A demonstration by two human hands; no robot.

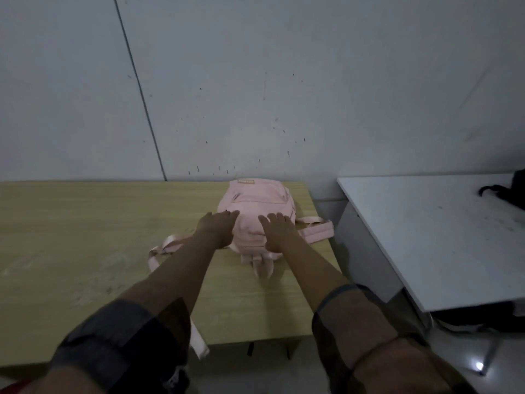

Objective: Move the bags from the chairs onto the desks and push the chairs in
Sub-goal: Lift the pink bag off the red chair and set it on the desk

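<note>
A pink backpack [255,203] lies flat on the wooden desk [85,237], near its far right corner by the wall. Its straps spread out to the left and right, and one hangs over the desk's front edge. My left hand [217,227] rests on the bag's left side with straight fingers. Flat on the bag's near right part lies my right hand [277,230], fingers spread. No chair shows clearly in this view.
A white desk [426,237] stands to the right across a narrow gap, with a black bag [511,191] at its far right edge. A grey wall runs close behind both desks. Dark chair or desk legs [483,354] show below the white desk.
</note>
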